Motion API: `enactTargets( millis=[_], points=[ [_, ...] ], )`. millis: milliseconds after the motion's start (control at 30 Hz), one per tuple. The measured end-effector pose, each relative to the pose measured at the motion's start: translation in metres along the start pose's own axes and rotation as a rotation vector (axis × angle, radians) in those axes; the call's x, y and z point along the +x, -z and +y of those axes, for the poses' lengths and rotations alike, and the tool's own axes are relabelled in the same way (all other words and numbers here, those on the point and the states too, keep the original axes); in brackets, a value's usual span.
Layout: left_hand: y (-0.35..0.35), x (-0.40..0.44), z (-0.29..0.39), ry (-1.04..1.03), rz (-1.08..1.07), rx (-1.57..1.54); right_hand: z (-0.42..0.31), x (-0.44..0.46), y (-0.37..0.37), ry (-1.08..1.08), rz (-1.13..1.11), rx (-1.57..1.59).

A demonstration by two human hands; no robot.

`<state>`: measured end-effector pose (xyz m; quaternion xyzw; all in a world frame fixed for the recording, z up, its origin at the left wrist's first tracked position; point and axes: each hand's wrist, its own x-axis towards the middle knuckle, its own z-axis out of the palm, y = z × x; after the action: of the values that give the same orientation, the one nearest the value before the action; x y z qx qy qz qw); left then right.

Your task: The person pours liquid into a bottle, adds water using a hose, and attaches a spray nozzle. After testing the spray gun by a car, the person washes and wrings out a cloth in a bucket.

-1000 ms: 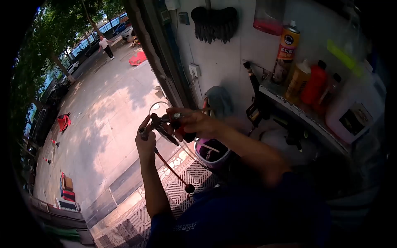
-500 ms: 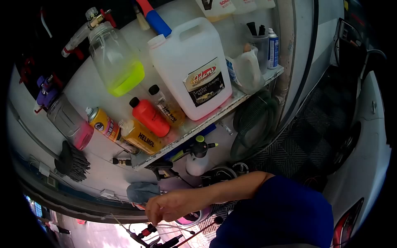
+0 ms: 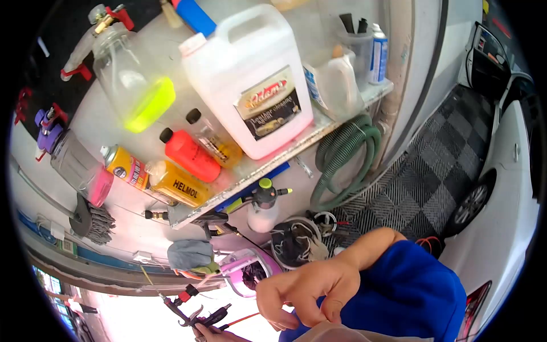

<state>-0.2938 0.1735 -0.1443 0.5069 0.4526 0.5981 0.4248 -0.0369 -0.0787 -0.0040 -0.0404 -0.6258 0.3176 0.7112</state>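
Observation:
My right hand (image 3: 313, 290), below a blue sleeve (image 3: 404, 285), has its fingers curled. Thumb and forefinger are pressed together beside a pale beige surface (image 3: 353, 334) at the bottom edge; I cannot make out what they hold. Lower left, my left hand (image 3: 212, 334) is partly cut off by the frame. It is closed around a black spray gun (image 3: 191, 318) with a red fitting (image 3: 187, 293). An orange-red hose (image 3: 242, 320) runs right from near the gun towards my right hand.
Above, a shelf (image 3: 250, 176) carries a large white jug (image 3: 250, 85), a red bottle (image 3: 191, 155) and a yellow bottle (image 3: 179, 183). Below are a pump sprayer (image 3: 263, 208), a green coiled hose (image 3: 345, 162) and a pink bucket (image 3: 231, 268). A white car (image 3: 504, 188) stands right.
My right hand has moved right and down in the view, away from the spray gun, and its fingers have curled in. My left hand now shows on the gun. The view has shifted slightly.

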Motion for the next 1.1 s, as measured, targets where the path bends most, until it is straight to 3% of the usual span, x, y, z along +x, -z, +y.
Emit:
enactTargets(
  millis=[133,267,333,533,567,633,767,867,967,1100],
  points=[
    [-0.011,-0.001,-0.004,0.010,0.031,-0.090,0.010,-0.023,-0.012,-0.142,-0.180,-0.109],
    [-0.006,0.010,-0.023,-0.046,0.117,-0.131,0.012,-0.014,-0.010,-0.070,-0.320,-0.073],
    [-0.010,0.001,-0.007,-0.032,0.130,-0.122,0.008,-0.020,0.008,-0.329,-0.219,-0.161],
    [0.004,-0.011,0.004,-0.092,0.246,0.045,0.022,-0.072,0.049,-0.729,-0.065,-0.795],
    [0.004,-0.012,0.002,-0.092,0.270,0.079,0.029,-0.081,0.055,-0.752,-0.040,-0.805],
    [0.010,-0.010,0.001,-0.109,0.286,0.166,0.045,-0.103,0.052,-1.061,0.040,-0.651],
    [0.037,0.010,-0.026,-0.156,0.211,0.243,0.073,-0.144,0.054,-1.121,0.149,-0.775],
    [0.036,0.017,-0.027,-0.134,0.379,0.258,0.094,-0.166,0.039,-1.259,0.021,-0.910],
    [0.042,0.027,-0.038,-0.102,0.344,0.273,0.110,-0.196,0.024,-1.153,-0.032,-0.956],
    [0.036,0.024,-0.048,-0.100,0.241,0.402,0.119,-0.215,0.018,-1.287,-0.116,-0.823]
  ],
)
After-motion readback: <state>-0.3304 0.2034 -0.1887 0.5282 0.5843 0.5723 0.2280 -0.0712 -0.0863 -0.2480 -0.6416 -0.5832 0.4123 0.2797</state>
